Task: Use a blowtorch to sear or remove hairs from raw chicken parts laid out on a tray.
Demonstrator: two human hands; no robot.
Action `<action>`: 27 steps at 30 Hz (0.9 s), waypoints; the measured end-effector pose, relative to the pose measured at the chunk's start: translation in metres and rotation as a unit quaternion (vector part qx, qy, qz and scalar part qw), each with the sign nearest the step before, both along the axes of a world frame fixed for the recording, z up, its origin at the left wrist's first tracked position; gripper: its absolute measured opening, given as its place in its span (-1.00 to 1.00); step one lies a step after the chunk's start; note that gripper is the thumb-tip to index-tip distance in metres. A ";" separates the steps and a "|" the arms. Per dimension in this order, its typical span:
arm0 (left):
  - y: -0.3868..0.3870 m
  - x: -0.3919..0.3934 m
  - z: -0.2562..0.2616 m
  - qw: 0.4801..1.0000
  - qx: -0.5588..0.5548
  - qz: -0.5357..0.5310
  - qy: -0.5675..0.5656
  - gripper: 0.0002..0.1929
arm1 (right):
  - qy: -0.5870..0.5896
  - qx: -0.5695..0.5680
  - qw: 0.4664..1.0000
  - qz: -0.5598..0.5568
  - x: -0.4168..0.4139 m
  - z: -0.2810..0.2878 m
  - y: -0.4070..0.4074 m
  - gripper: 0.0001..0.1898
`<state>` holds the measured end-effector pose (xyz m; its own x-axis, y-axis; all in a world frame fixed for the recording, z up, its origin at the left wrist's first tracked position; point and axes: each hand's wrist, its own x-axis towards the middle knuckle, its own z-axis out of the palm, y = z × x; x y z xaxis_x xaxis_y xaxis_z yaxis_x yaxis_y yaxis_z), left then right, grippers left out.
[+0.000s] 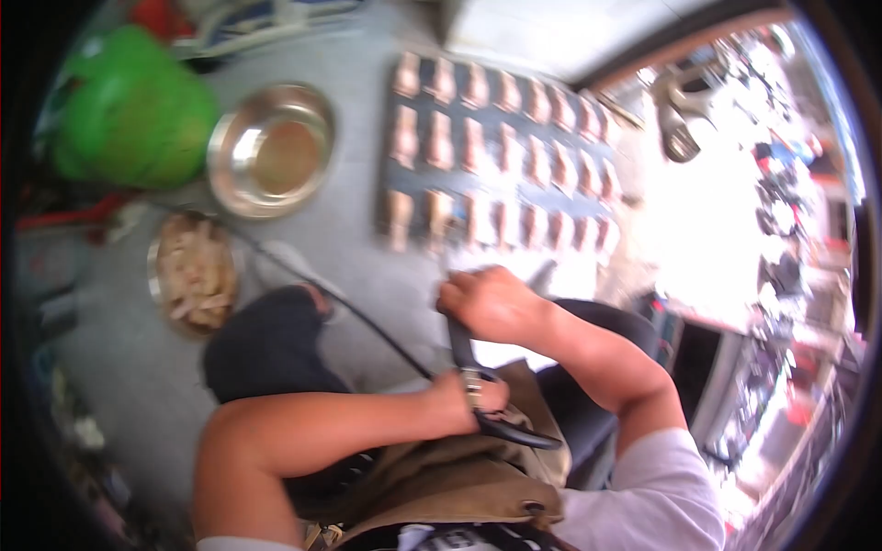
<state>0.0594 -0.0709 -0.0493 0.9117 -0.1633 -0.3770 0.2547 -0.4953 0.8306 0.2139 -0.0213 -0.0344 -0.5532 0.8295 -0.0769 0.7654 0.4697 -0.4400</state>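
My right hand (pixel 490 303) is closed around the black upper part of a hand-held gas torch (pixel 460 344). Lower down, my left hand (pixel 482 399) grips the same torch beside its brass-coloured fitting, with a black lever sticking out to the right. A black hose (pixel 344 303) runs from there up to the left, towards a green gas cylinder (pixel 138 117). Beyond my right hand, meat pieces that look like pig's trotters (pixel 441 141) lie in three rows on a dark slab (pixel 458 182). Blur hides the torch's tip near the closest row; I cannot tell if a flame burns.
A steel basin (pixel 227 172) with brownish contents stands beside the cylinder. Nearer me is a bowl (pixel 153 275) full of pale meat pieces. My knees flank the grey floor (pixel 372 275). At right, past a doorway edge, a parked scooter (pixel 679 124) stands in bright light.
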 end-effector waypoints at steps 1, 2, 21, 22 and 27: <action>-0.024 -0.001 -0.021 0.991 0.006 0.086 -0.103 -0.76 | -0.004 0.007 1.000 -0.009 0.006 0.001 -0.008 -0.88; -0.015 0.011 -0.004 0.994 0.086 0.009 -0.062 -0.74 | -0.020 -0.014 0.999 -0.020 0.014 -0.003 -0.015 -0.88; -0.001 0.015 0.001 0.990 0.035 0.054 -0.128 -0.60 | -0.008 -0.069 0.996 -0.062 0.025 -0.012 -0.015 -0.84; -0.005 0.016 -0.004 0.992 0.039 0.047 -0.112 -0.61 | 0.009 -0.052 0.995 -0.079 0.029 -0.012 -0.010 -0.83; 0.009 0.024 0.022 0.970 0.033 0.195 -0.139 -0.63 | 0.098 -0.037 0.956 -0.273 0.064 -0.014 0.028 -0.75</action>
